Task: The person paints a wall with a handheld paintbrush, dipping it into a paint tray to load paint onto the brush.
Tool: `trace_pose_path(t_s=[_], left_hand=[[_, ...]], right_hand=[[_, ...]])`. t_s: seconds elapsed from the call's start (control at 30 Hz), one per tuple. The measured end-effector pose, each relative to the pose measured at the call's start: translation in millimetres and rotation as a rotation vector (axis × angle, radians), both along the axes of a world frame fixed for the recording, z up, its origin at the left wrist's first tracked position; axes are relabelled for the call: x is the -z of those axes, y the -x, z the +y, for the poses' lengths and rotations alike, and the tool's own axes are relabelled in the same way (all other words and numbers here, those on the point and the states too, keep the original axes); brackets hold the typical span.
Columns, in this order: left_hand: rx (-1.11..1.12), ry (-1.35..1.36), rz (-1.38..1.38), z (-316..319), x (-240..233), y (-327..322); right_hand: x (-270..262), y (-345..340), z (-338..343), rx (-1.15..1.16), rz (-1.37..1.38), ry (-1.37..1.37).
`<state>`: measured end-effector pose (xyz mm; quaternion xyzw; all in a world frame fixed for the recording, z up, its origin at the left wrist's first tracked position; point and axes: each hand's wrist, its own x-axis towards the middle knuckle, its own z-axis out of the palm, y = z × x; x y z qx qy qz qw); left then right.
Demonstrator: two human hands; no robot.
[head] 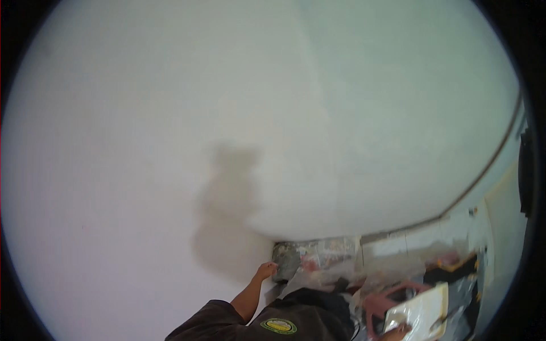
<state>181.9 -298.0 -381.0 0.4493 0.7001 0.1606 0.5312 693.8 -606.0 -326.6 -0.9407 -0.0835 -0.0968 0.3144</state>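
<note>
My left hand (267,270) is raised beside the white wall (170,128), near the corner, its fingers curled; whether it holds anything is too small to tell. At the lower right, my right hand (399,332) grips the near edge of a pale rectangular board (420,313). White paste-like material lies on the board, and a dark, thin tool rests on or over its right part. A red plastic stool (379,304) stands behind the board. My shadow falls on the wall.
Crumpled plastic sheeting (318,279) covers part of the floor by the wall corner. Black and grey items (463,294) lie beyond the stool. A dark strip (482,174) runs along the wall's lower edge at right.
</note>
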Motion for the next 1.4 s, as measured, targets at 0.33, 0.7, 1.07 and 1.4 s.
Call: trace_pose_path(t_s=[0.33,0.7,1.07,1.4], left_hand=[[0.145,-0.049,0.136,-16,28,12],[0.034,0.098,0.195,-23,22,18],[-0.042,-0.015,0.066,-41,37,33],[-0.061,0.009,0.099,-26,11,30]], right_hand=[[9,-2,-23,-0.242,-0.179,-0.373],[9,7,-13,-0.191,-0.140,-0.202],[-3,22,-7,-0.022,-0.055,-0.031],[146,-49,-107,-0.397,-0.398,2.452]])
